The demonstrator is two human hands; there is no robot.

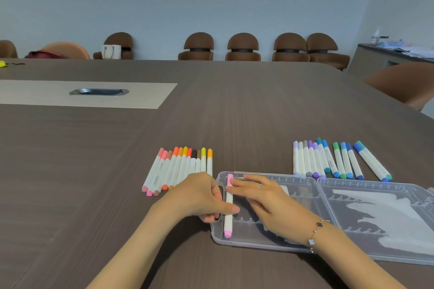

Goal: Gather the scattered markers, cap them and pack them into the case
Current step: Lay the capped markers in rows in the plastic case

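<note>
- Head view: pink marker [228, 206] lies in the leftmost slot of the open case [265, 241] on the bench [211, 112].
- Left hand [202, 197] pinches its barrel; right hand [265, 202] presses it with straight fingers.
- Warm markers [178, 169] lie left of the case, cool markers [333, 159] behind it.

the tabletop [234, 110] is dark wood-grain, matt, with a pale matt inlay [141, 95] holding a shiny metal grommet [98, 92]. the case [352, 195] is clear, glossy plastic with moulded ridges. the pink marker [228, 206] has a smooth white plastic barrel and matt pink caps.
</note>
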